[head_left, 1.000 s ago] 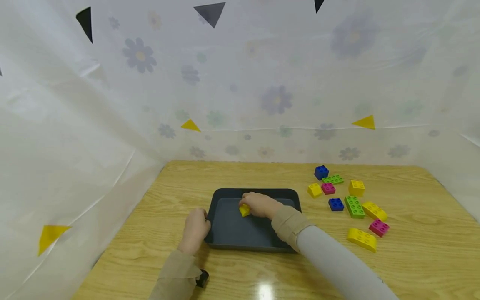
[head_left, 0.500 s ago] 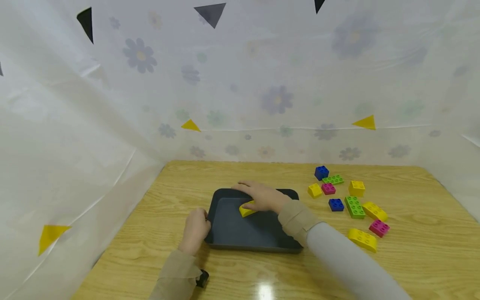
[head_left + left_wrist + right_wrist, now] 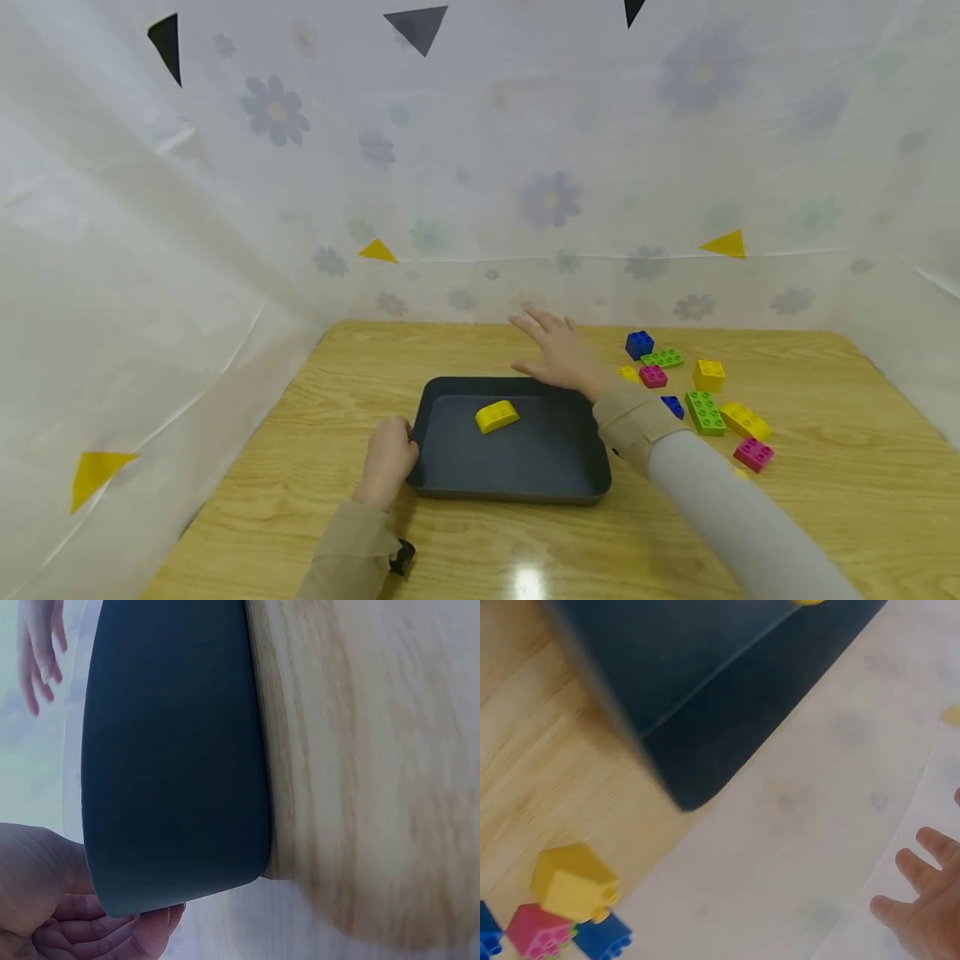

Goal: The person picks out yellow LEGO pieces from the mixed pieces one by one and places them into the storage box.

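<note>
A dark rectangular tray (image 3: 517, 458) lies on the wooden table, with one curved yellow toy brick (image 3: 497, 416) inside, left of its middle. My left hand (image 3: 390, 457) pinches the tray's left side; the left wrist view shows the thumb and curled fingers (image 3: 154, 930) at the tray's edge. Above the tray's far right corner, my right hand (image 3: 558, 350) is raised with fingers spread and nothing in it. The right wrist view shows those spread fingers (image 3: 919, 870) apart from the tray.
Several loose toy bricks lie right of the tray, among them a green brick (image 3: 705, 413), a pink brick (image 3: 753, 454) and a blue brick (image 3: 639, 345). My right sleeve (image 3: 720, 483) partly covers some. A flowered white sheet (image 3: 480, 167) hangs behind the table.
My right hand has let go of the curved yellow brick, leaving it in the tray, and has moved up and right with fingers spreading. My left hand stays at the tray's left side.
</note>
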Action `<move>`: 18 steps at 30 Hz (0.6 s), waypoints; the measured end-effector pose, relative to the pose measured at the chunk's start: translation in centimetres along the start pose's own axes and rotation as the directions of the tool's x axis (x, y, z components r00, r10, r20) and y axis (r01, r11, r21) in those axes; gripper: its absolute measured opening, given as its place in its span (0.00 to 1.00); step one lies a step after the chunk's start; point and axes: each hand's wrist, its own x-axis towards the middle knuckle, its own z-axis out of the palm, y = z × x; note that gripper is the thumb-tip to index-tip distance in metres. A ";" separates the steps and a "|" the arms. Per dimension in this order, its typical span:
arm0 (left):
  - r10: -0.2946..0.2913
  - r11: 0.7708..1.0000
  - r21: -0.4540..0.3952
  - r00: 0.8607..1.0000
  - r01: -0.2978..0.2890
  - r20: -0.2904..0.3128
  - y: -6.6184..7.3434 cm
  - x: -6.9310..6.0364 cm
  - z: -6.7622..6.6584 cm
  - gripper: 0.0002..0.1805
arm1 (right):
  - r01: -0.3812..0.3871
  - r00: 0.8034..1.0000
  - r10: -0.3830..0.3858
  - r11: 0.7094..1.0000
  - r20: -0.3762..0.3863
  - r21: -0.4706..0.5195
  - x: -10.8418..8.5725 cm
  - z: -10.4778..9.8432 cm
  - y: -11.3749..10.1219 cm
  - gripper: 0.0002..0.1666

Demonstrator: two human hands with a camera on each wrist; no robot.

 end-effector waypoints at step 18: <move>-0.028 0.999 -0.044 0.999 0.029 0.018 0.1 -0.1 0.1 0.22 | -0.345 0.938 0.344 0.937 0.026 0.046 -4.4 -2.6 8.5 0.38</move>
